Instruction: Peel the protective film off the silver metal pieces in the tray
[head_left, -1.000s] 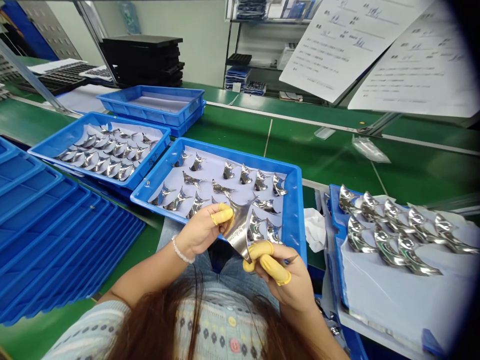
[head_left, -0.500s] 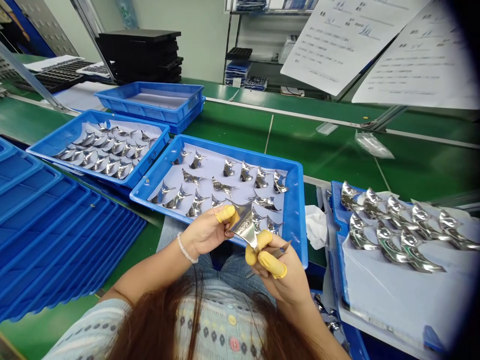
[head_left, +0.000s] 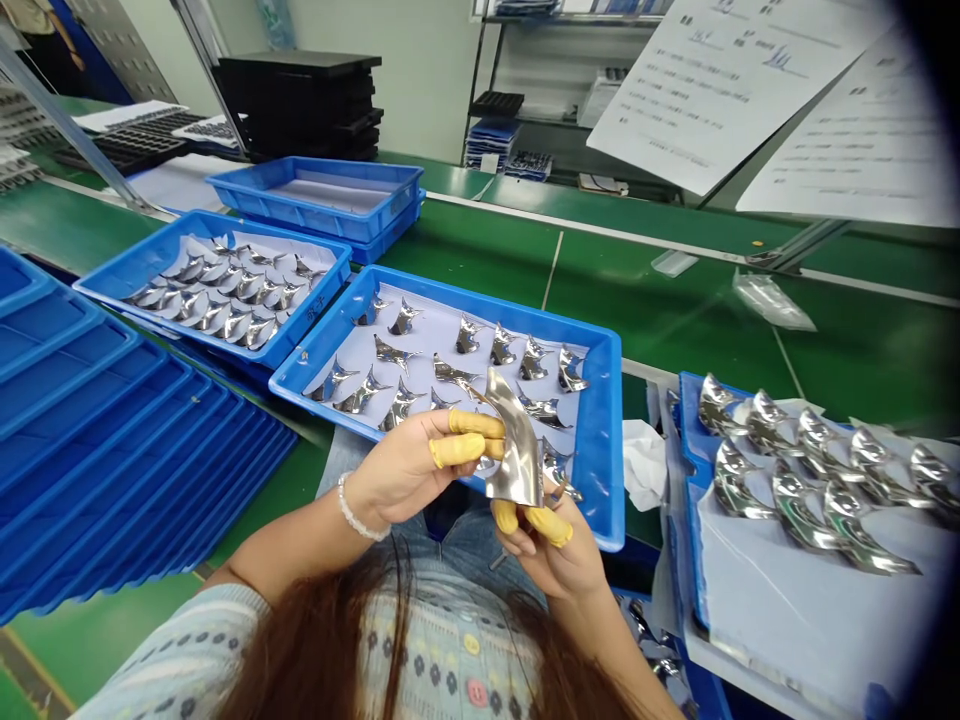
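Observation:
Both my hands hold a curved, mirror-bright sheet-metal piece (head_left: pixel 516 445) up in front of me, over the near edge of a blue tray (head_left: pixel 495 300). My left hand (head_left: pixel 401 465), with a bead bracelet and yellow finger cots, pinches its left side. My right hand (head_left: pixel 547 545), also wearing yellow cots, supports it from below. Several smaller pointed metal pieces (head_left: pixel 405 318) lie on white sheet in that tray. Part of the tray's near side is hidden behind my hands.
A blue tray (head_left: pixel 686 520) of larger shiny pieces stands to my right, beside a crumpled white tissue (head_left: pixel 643 465). Left are stacked blue trays (head_left: pixel 112 440) and a tray of metal pieces (head_left: pixel 210 225). Behind lie a green bench (head_left: pixel 480 250) and black trays (head_left: pixel 300 100).
The metal piece has turned and now stands more upright, higher between my hands. My left fingers have moved onto its side, and my right hand has dropped beneath it.

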